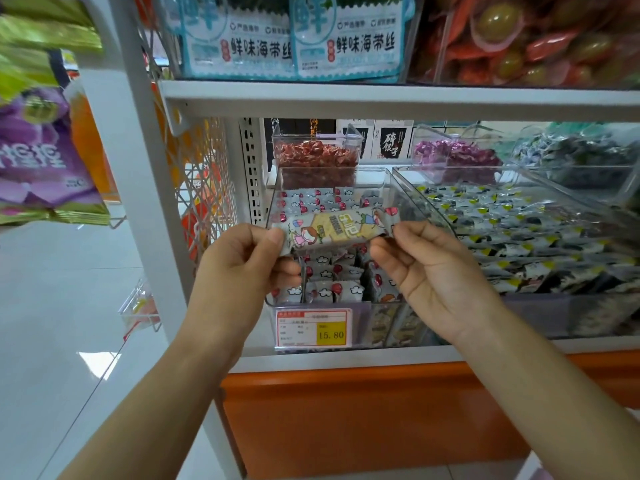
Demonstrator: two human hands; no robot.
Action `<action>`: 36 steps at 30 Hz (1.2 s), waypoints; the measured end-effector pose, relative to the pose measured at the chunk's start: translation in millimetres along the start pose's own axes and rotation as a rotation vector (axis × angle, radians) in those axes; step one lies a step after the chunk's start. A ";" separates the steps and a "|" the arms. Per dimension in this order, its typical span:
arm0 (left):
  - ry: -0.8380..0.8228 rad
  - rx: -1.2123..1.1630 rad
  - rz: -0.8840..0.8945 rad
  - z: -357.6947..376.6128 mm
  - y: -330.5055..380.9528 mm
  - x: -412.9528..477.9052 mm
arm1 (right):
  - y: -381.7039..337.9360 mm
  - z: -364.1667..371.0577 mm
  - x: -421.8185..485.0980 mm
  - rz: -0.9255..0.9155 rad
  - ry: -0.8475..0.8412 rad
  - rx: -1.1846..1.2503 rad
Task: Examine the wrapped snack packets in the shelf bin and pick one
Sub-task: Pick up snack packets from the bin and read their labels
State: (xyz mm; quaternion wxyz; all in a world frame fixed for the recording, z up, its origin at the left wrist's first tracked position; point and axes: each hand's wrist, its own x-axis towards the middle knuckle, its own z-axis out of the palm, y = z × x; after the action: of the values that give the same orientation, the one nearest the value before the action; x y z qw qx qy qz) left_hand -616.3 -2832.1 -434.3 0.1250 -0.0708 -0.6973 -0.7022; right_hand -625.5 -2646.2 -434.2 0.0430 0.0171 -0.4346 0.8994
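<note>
Packet held at both ends, just above its bin

Packet point(337, 228): one long wrapped snack with a cartoon print on a pale wrapper, lying almost level with its right end a little higher. We hold it between our two hands. Our left hand point(242, 268) pinches the left end between thumb and curled fingers. Our right hand point(426, 271) pinches the right end the same way, thumb on top.

Directly behind and below both hands stands the clear bin point(374, 170). It holds more loose packets point(332, 285) of the same kind, grey-white with red dots and cloud marks. The held packet is clear of that pile and touches nothing but our fingers.

Below the hands, on the bin's front wall, is a price tag point(313, 329) with 15.80 on its yellow field.

Just beyond our right hand, a second clear bin point(426, 199) holds packets with yellow and black marks. Beyond the fingertips, further back on the shelf, a smaller tub holds red-wrapped sweets point(315, 157), and to its right lie purple-wrapped sweets point(453, 157).

Above the hands a white shelf board point(346, 95) carries blue and white seaweed packs point(294, 39). Under our wrists runs an orange base panel point(346, 410).
</note>
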 end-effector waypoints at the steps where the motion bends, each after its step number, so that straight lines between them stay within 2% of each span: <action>1: -0.008 0.010 0.004 -0.1 0.1 0.3 | 0.3 -0.5 0.2 -0.004 0.010 0.000; 5: -0.046 0.028 0.022 -1.7 0.9 0.8 | 0.7 -2.7 1.6 -0.075 0.006 -0.039; 8: -0.067 -0.036 -0.006 -4.4 1.3 1.5 | 0.5 -4.9 1.9 -0.170 -0.038 -0.189; 12: -0.134 -0.239 -0.085 -3.4 4.9 1.4 | 1.3 -5.9 -0.3 -0.292 -0.062 -0.470; 14: -0.140 -0.241 -0.068 -2.8 6.5 0.0 | 2.9 -5.3 -1.7 -0.328 -0.079 -0.574; 19: -0.161 -0.281 -0.067 -6.8 7.7 1.1 | 7.0 -3.9 -2.4 -0.349 -0.066 -0.666; 23: -0.199 -0.208 -0.045 -5.9 8.0 -0.4 | 6.2 -3.7 -0.8 -0.353 -0.044 -0.672; 27: -0.198 -0.129 -0.041 -5.5 7.1 -0.1 | 4.0 -2.1 -0.6 -0.251 -0.134 -0.430; 31: -0.198 -0.009 0.007 -4.2 8.4 -0.6 | 3.7 0.2 -1.3 -0.313 -0.128 -0.663; 36: -0.203 0.070 0.037 -3.8 7.7 0.3 | 1.8 2.1 -0.4 -0.388 -0.102 -0.765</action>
State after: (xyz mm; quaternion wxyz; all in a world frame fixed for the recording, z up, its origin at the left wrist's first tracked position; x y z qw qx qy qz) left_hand -614.2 -2835.9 -426.9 0.0691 -0.1499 -0.7291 -0.6642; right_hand -625.3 -2649.0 -434.3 0.1929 0.1259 -0.7269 0.6470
